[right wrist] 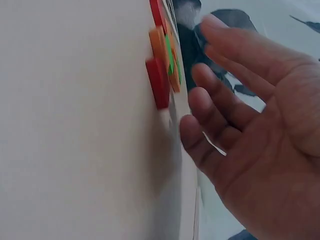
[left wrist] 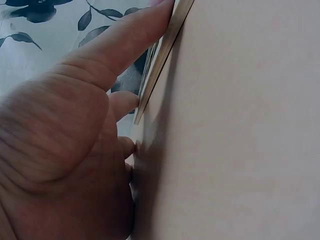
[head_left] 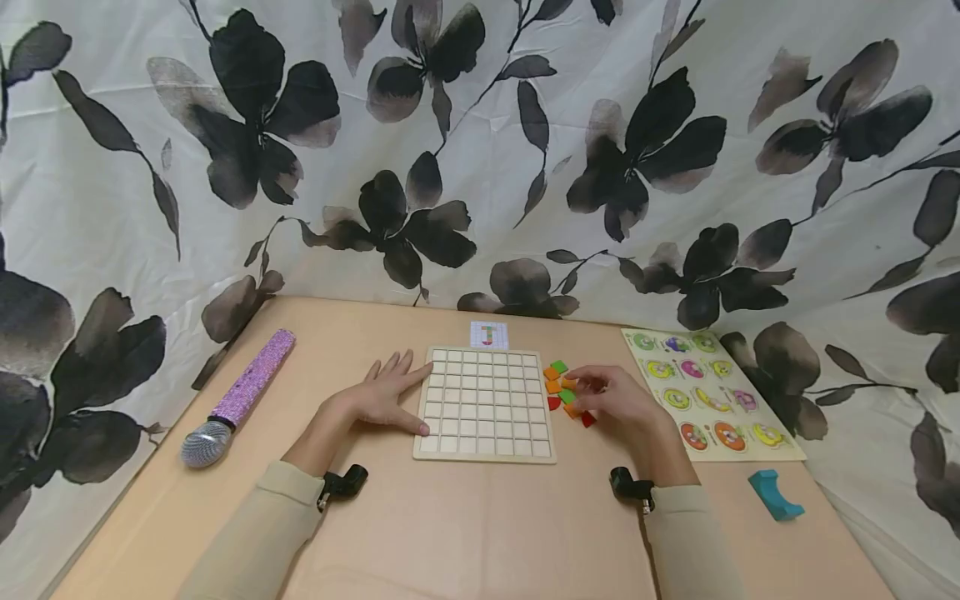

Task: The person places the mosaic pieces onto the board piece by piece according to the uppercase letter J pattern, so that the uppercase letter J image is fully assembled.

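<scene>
A pale wooden grid board (head_left: 486, 457) of square cells lies in the middle of the table. My left hand (head_left: 382, 398) touches its left edge with spread, straight fingers; the left wrist view shows the thumb (left wrist: 135, 37) against the board's side. Right of the board sits a loose cluster of small square tiles: green (head_left: 558, 367), orange (head_left: 552, 375) and red (head_left: 553, 402). Over this cluster is my right hand (head_left: 611, 396), fingers relaxed and slightly bent. In the right wrist view its fingers hold nothing and stand apart from a red tile (right wrist: 158, 82).
Behind the board lies a small card (head_left: 489, 335) with a coloured pattern. A glittery purple microphone (head_left: 251, 379) is at the left. On the right are a fruit picture board (head_left: 712, 396) and a teal arched block (head_left: 776, 495). Floral cloth (head_left: 525, 208) hangs behind the table.
</scene>
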{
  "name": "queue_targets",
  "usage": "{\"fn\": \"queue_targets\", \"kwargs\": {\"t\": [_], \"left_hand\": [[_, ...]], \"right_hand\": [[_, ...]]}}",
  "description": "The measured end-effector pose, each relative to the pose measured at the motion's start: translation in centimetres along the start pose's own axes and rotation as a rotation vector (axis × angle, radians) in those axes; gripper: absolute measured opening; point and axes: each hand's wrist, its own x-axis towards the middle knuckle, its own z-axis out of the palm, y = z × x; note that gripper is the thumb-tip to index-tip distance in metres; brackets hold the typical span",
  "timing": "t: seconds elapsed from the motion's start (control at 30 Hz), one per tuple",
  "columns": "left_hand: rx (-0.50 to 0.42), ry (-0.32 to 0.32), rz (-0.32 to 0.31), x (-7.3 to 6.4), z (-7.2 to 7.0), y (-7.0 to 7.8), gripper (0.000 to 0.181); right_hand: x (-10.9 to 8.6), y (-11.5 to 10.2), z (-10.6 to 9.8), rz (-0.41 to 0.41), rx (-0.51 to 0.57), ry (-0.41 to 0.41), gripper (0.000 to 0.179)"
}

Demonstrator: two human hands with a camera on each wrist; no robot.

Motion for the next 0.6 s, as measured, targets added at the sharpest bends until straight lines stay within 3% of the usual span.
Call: {"fn": "queue_targets", "kwargs": {"t": [0.27, 0.6], "left_hand": [[0.045, -0.026, -0.058, -0.07, -0.36, 0.69, 0.119], [0.025, -0.025, -0.045, -0.07, -0.42, 0.78, 0.122]], "right_hand": [[-0.47, 0.21, -0.11, -0.010, 0.033, -0.142, 0.029], [-0.24, -0.07, 0.37, 0.001, -0.024, -0.155, 0.023]]}}
